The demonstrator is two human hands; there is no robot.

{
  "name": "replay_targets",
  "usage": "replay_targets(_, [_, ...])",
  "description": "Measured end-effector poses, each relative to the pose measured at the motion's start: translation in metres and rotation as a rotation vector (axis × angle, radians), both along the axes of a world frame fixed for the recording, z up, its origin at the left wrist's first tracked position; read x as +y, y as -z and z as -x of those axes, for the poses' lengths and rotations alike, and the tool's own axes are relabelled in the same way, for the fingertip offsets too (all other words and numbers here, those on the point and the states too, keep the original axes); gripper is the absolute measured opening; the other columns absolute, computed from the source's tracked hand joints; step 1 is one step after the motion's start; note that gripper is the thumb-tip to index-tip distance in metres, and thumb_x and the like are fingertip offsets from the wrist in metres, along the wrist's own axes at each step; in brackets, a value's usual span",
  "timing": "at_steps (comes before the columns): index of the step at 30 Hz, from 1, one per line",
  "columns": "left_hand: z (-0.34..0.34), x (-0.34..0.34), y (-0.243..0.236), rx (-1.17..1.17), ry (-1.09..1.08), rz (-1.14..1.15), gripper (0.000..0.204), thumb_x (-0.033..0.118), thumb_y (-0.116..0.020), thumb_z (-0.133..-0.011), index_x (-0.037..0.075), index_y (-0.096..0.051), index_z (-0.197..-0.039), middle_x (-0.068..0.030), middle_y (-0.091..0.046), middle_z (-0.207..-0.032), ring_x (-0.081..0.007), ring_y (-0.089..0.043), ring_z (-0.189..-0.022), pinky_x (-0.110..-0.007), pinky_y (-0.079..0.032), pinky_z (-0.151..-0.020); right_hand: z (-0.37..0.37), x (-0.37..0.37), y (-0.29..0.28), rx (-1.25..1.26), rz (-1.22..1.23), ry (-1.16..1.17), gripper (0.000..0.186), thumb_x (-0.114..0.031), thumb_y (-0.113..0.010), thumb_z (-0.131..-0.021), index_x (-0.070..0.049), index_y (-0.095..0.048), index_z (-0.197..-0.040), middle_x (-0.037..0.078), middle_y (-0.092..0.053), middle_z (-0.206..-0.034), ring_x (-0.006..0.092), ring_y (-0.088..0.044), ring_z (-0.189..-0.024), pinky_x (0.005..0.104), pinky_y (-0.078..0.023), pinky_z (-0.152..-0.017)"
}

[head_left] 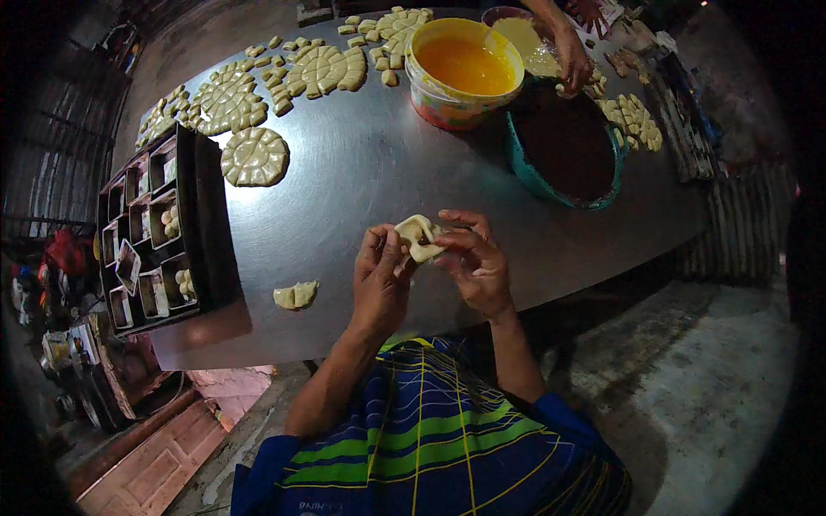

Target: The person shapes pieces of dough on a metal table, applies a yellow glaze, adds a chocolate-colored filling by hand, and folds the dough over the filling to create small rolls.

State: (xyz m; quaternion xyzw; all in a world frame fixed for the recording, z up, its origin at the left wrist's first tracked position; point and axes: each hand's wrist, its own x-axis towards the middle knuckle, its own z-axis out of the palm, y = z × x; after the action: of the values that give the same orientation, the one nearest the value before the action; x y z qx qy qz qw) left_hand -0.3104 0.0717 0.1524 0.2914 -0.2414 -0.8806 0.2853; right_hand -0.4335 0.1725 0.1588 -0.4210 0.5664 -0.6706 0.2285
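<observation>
Between my two hands, above the near edge of the metal table point(344, 198), is a piece of pale dough point(416, 230). It looks spread open, with a small dark spot near its middle. My left hand point(383, 277) pinches its left side between thumb and fingers. My right hand point(478, 265) has its fingertips bent against the right side, partly hiding it. A smaller dough piece point(295, 296) lies on the table to the left of my left hand.
A bucket point(456, 110) of orange liquid and a teal basin point(519, 162) of dark brown filling stand at the far side. A co-worker's hand point(571, 58) is over the basin. Divided dough rounds point(255, 157) lie behind; stacked black tins point(163, 225) sit left.
</observation>
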Motion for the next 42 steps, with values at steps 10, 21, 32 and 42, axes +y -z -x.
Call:
replay_targets(10, [-0.043,-0.024,-0.019,-0.279,0.086,0.454,0.014,0.009,-0.068,-0.093,0.002,-0.063,-0.103,-0.0038,-0.066,-0.094,-0.0107,-0.061,-0.086,-0.026,-0.05,-0.078,-0.023,-0.01,-0.025,1.011,-0.193,-0.015,0.033,-0.005,-0.075,-0.078,-0.012,-0.072,-0.11,0.007,-0.065,-0.107,0.0243,-0.068,-0.095,0.0361,-0.058,-0.078])
replay_targets(21, [-0.064,-0.049,-0.059,-0.184,0.274,0.405,0.024,0.018,-0.066,-0.097,0.0,-0.065,-0.113,-0.005,-0.068,-0.098,-0.0121,-0.061,-0.084,-0.027,-0.049,-0.078,0.001,-0.024,-0.055,0.659,-0.194,-0.268,0.026,-0.002,-0.077,-0.076,-0.011,-0.074,-0.101,0.007,-0.068,-0.094,0.0276,-0.068,-0.085,0.0371,-0.056,-0.076])
replay_targets(32, [-0.071,-0.037,0.006,0.112,0.261,-0.17,0.028,0.021,-0.068,-0.095,0.005,-0.062,-0.118,-0.0049,-0.066,-0.114,-0.0153,-0.063,-0.103,-0.029,-0.051,-0.092,-0.071,-0.026,-0.034,0.79,-0.102,0.129,0.049,0.003,-0.069,-0.079,-0.003,-0.063,-0.126,0.014,-0.063,-0.125,0.028,-0.066,-0.11,0.0382,-0.057,-0.091])
replay_targets(42, [-0.071,-0.036,-0.008,0.009,0.215,0.247,0.024,0.015,-0.066,-0.095,0.005,-0.062,-0.116,-0.0026,-0.064,-0.108,-0.0095,-0.057,-0.092,-0.026,-0.047,-0.081,-0.088,-0.03,-0.029,0.613,-0.248,0.312,0.032,-0.001,-0.07,-0.086,-0.005,-0.068,-0.117,0.012,-0.068,-0.105,0.0249,-0.068,-0.094,0.0338,-0.056,-0.082])
